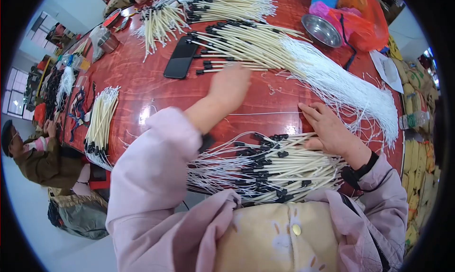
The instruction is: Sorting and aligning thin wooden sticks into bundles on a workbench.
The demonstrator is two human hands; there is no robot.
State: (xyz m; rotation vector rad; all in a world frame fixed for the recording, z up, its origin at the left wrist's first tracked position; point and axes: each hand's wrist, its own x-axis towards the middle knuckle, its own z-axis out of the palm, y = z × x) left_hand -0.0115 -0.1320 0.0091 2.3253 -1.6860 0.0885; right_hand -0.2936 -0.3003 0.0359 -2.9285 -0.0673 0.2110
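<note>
- While the left hand point(231, 86) is hovering at black-capped rods point(256, 47) on the table point(142, 77), blur is hiding its finger grip.
- Half-open, the right hand point(329, 133) is touching a white cord point(265, 113); loose strings point(215, 173) could be snagging it.

Lighting was pretty bright, windows point(14, 93) glowed on the left, and the glossy table point(137, 77) threw back white glare spots. Left hand point(231, 86) got motion-blurred, right hand point(330, 131) looked crisper. Fisheye bent everything near the rim, corners were black.
</note>
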